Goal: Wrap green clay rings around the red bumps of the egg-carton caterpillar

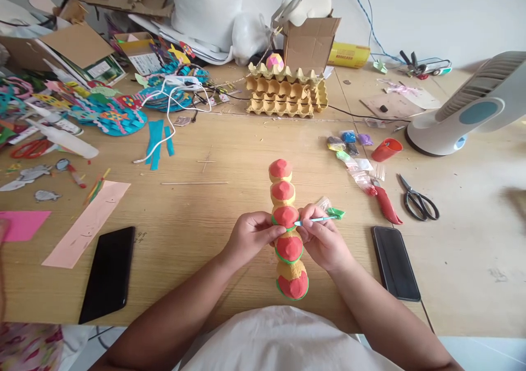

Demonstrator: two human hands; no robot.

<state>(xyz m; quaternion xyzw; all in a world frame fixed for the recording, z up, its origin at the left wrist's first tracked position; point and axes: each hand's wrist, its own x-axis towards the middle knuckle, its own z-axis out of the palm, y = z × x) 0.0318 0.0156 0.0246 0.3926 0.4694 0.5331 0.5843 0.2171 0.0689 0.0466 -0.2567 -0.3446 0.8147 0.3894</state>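
Observation:
A strip of egg carton cups (289, 247) lies lengthwise before me, each bump coated with red and yellow clay. Thin green edging runs round the nearer bumps. My left hand (255, 233) pinches the strip's left side at the middle bump. From the right, my right hand (322, 237) holds a slim light-blue clay modelling tool (314, 220), its pale tip touching the green edge of that same bump. Just beyond the right fingers lies a small packet of green clay (337, 213).
Black phones (107, 275) lie on both sides. To the right are scissors (419, 200), a red-handled cutter (386, 202), a red cup (387, 149), clay packets (349, 136) and a white fan (456, 119). Stacked egg cartons (283, 94) stand behind; paper crafts (110, 113) crowd the left.

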